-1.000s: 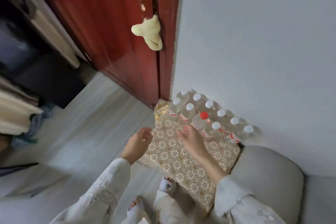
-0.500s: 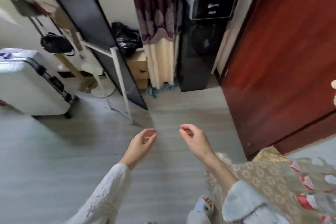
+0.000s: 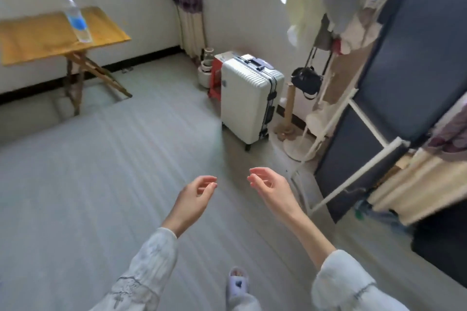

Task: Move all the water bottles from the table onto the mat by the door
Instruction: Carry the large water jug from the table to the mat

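One clear water bottle (image 3: pixel 75 19) with a blue label and blue cap stands on the yellow folding table (image 3: pixel 38 40) at the far left, across the room. My left hand (image 3: pixel 195 197) and my right hand (image 3: pixel 269 188) hang in front of me over the grey floor, both empty with fingers loosely curled and apart. The two hands are far from the table. The mat and the door are out of view.
A white suitcase (image 3: pixel 249 100) stands mid-room on the right, with a red stool (image 3: pixel 214 76) behind it. A white clothes rack (image 3: pixel 336 113) with hanging clothes and a dark panel (image 3: pixel 409 78) line the right side. My slippered foot (image 3: pixel 237 283) is at the bottom.
The view has swung left, away from the door and the mat with its bottles, to the room with the table. Both hands stay empty in front of me.
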`<state>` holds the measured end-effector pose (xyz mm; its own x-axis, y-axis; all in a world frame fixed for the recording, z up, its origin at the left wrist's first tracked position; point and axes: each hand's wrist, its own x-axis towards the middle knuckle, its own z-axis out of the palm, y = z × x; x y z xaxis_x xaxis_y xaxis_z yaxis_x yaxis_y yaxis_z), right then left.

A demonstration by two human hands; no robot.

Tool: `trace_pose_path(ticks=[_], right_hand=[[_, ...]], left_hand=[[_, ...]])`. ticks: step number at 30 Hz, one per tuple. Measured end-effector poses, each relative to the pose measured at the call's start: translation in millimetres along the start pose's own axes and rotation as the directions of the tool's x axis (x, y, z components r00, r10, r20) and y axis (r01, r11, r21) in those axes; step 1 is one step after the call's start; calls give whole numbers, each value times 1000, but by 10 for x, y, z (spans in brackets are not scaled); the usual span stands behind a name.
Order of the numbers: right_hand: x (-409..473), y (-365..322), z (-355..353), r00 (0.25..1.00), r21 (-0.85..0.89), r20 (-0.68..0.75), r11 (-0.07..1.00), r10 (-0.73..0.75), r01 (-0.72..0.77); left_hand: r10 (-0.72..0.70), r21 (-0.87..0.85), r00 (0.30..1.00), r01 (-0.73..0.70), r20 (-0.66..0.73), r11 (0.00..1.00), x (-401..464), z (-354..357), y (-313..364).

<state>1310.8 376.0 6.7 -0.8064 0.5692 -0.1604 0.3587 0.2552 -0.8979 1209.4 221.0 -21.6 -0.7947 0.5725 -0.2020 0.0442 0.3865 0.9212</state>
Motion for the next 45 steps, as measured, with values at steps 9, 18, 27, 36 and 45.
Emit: trace_pose_path(ticks=[9,18,27,36,45], right_hand=[[1962,-896,1031,961,32,242,991,-136,133],[3647,-1817,2043,883,47,414,974,-222,223],[5289,-2575,3425,836,45,471,954,-281,296],[6924,-3571,4463,840,51,424,935,-339,352],[8575,-4075,5351,826,67,457,939,-329,337]], left_hand=[[-75,-63,957,60,-279,996,1385,-1299,23],[-130,-112,884,88,-448,990,2625,-2580,-6],[-135,-118,841,86,-523,989,4079,-4099,-409],[-86,-82,837,50,-540,995,5655,-5790,-405],[-136,-102,843,97,-520,990,7164,-6688,-706]])
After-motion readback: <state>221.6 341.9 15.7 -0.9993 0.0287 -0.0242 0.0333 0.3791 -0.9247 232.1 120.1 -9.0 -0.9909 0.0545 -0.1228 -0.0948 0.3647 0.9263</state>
